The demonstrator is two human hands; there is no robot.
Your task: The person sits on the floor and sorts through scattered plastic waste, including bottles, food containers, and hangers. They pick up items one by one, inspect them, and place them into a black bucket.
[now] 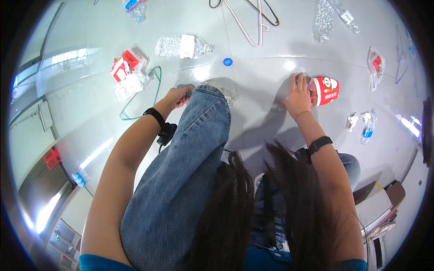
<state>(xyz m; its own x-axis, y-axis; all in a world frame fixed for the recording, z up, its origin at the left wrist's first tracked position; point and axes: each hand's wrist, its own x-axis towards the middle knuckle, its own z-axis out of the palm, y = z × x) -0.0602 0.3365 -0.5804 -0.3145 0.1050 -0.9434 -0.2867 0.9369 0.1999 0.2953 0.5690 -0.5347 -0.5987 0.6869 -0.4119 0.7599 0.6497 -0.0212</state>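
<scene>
My left hand (180, 97) is beside my raised knee, fingers closed around a small blue thing (186, 95) that looks like a bottle cap. A clear plastic bottle (228, 92) lies just beyond the knee, which hides much of it; whether the blue piece is joined to it is hidden. On the right, a red and white paper cup (327, 90) lies on its side on the floor. My right hand (300, 96) grips its dark, see-through end from above, thumb and fingers spread around it. Past the knee, a loose blue bottle cap (228, 62) rests on the floor.
Ahead lies a large clear bottle (183, 46). To the left are a red and white package (127, 66), a crumpled bottle (129, 86) and a green hanger (157, 89). More hangers (252, 42) and bottles (323, 23) lie farther off. A blue-labelled bottle (368, 130) lies right.
</scene>
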